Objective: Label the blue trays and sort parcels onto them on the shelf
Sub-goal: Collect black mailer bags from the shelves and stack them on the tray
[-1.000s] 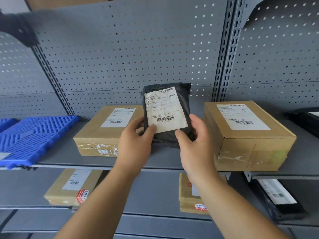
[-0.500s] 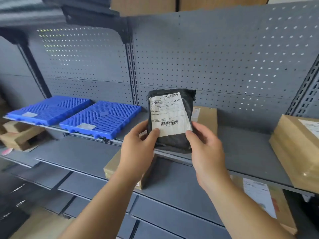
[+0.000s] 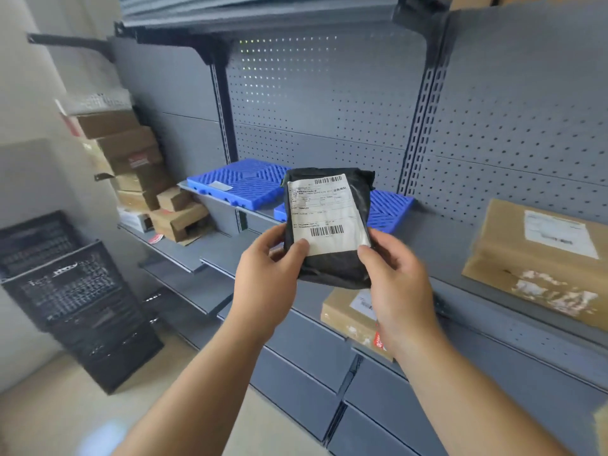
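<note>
I hold a black plastic parcel (image 3: 332,268) with a white barcode label upright in front of me. My left hand (image 3: 263,278) grips its lower left edge and my right hand (image 3: 398,284) grips its lower right edge. Behind it two blue trays lie on the grey shelf (image 3: 454,258). The left blue tray (image 3: 243,185) carries a small pale label near its front. The right blue tray (image 3: 391,209) is partly hidden by the parcel.
A cardboard box (image 3: 543,255) with a white label sits on the same shelf at the right. Another box (image 3: 348,314) lies on the shelf below. Stacked cardboard boxes (image 3: 138,169) fill the left shelves. Black plastic crates (image 3: 72,294) stand on the floor at left.
My view has swung left along the shelf, with the parcel still in both hands. The blue trays now sit behind the parcel, and the crates and stacked boxes have come into view.
</note>
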The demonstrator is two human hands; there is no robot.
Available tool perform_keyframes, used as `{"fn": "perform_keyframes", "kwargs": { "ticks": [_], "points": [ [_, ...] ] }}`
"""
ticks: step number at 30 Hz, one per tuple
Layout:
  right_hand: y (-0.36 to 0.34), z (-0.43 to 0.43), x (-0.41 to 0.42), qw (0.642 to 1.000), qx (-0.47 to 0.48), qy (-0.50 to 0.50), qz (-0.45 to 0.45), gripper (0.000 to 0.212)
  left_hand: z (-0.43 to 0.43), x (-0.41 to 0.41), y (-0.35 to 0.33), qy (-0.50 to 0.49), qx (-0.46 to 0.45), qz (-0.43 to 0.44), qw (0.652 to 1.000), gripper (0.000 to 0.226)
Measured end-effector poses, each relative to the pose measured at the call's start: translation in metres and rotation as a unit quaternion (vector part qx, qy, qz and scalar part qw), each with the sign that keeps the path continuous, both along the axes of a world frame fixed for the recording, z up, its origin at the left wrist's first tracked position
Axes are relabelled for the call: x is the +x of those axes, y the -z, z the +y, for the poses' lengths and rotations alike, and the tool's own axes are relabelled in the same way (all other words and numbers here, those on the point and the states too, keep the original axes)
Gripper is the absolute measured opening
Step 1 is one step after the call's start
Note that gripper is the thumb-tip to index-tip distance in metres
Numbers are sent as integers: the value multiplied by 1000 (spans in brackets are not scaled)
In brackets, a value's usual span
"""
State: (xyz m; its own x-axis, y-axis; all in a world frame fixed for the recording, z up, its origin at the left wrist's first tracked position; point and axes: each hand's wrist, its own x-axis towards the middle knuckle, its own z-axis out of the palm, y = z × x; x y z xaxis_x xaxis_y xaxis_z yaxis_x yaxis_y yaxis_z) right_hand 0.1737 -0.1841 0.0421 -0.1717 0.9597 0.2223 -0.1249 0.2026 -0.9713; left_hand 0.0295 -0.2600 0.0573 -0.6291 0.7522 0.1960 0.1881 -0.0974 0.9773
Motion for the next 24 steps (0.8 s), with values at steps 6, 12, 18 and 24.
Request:
{"fn": "perform_keyframes", "kwargs": {
  "ticks": [6,12,18,24],
  "points": [
    [1,7,-65,999,6,-50,-10,22,0,-59,4,-35,-9,-20,999,23],
    [2,54,-105,998,-17,-66,-7,29,43,-100,3,-36,-9,-22,999,28],
    [-11,119,-132,996,-44,-76,5,36,108,-128,-5,-39,-9,-14,999,29],
    [-15,178,-152,996,-47,-74,5,27,173,-154,-8,-25,-14,-10,1000,28]
  ]
}}
